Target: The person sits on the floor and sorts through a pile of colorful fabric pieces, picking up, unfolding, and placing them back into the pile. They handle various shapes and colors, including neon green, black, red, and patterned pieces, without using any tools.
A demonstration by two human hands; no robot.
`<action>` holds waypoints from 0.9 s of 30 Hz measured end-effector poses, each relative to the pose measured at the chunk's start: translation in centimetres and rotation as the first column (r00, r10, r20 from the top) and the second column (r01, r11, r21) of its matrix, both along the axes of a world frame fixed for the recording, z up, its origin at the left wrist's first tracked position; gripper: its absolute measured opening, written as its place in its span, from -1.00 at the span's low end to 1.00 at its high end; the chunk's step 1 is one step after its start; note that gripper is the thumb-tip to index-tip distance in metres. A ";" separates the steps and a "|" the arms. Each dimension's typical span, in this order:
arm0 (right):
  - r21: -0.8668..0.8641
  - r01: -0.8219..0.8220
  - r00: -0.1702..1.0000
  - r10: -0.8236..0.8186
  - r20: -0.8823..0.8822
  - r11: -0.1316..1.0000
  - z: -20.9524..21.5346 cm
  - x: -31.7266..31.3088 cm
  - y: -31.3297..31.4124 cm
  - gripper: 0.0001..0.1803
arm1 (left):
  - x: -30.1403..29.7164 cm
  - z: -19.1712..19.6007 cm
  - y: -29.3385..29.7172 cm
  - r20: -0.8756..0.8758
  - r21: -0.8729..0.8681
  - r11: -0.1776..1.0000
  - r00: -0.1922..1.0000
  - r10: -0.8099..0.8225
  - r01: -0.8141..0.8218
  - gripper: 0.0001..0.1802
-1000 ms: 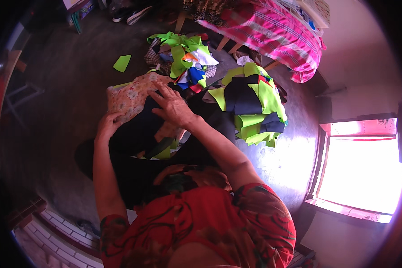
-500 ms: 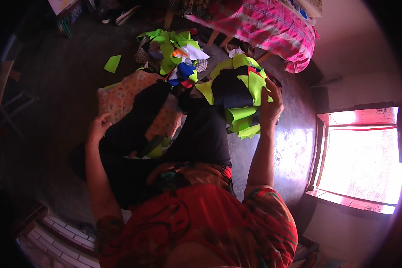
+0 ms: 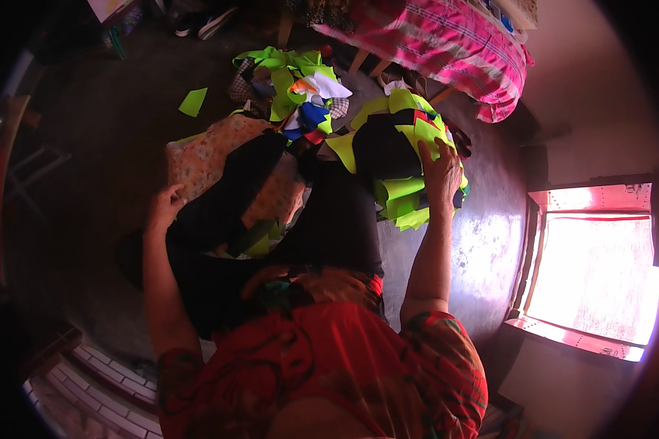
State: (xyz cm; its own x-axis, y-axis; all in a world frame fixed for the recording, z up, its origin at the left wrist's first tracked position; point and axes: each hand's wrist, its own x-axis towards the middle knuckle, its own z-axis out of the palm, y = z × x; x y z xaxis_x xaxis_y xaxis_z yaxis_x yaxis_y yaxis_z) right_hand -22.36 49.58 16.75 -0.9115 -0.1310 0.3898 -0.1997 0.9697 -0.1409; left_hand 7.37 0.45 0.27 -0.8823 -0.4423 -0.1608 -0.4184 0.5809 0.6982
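My left hand [image 3: 166, 208] is beside my bent knee, its fingers curled at the edge of an orange-pink floral cloth [image 3: 198, 161]. Whether the fingers pinch the cloth or only rest against it is too dark to see. On the right, my right hand [image 3: 442, 174] reaches down over a heap of neon yellow-green cloth pieces [image 3: 400, 189], fingers spread on the topmost piece. A large black cloth piece [image 3: 382, 145] lies in that heap, left of my hand. Both my legs, in dark trousers, frame the floral cloth.
Ahead lies a mixed pile of cloth scraps [image 3: 280, 95], neon, white, blue and checked. One neon scrap [image 3: 192, 102] lies apart on the dark floor. A pink checked cloth [image 3: 447, 51] hangs off wooden-legged furniture at the back. A bright window [image 3: 589, 271] is at the right.
My right hand's fingers have spread and moved left over the neon pieces. My left hand keeps its place by the floral cloth. The whole view has shifted slightly.
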 end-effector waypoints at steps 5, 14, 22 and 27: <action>0.019 0.134 0.968 -0.135 0.209 0.991 0.9 -0.7 -1.5 -0.39 | 0.2 -0.6 0.0 0.035 0.020 0.999 0.999 0.038 -0.038 -0.55; 0.167 0.115 0.979 -0.140 0.150 0.979 -0.1 -2.1 -1.9 -0.60 | 0.1 -0.4 0.2 0.013 -0.018 0.999 0.999 0.042 -0.041 -0.56; -0.592 0.153 0.988 -0.122 0.093 0.791 0.2 -3.2 2.8 -0.71 | -0.2 -0.5 0.1 0.039 0.051 0.996 0.997 0.065 -0.067 -0.56; -0.975 -0.117 0.988 0.125 -0.095 0.190 0.7 -1.8 4.9 -0.74 | 0.0 -0.5 0.1 0.060 0.083 0.994 0.996 0.068 -0.073 -0.56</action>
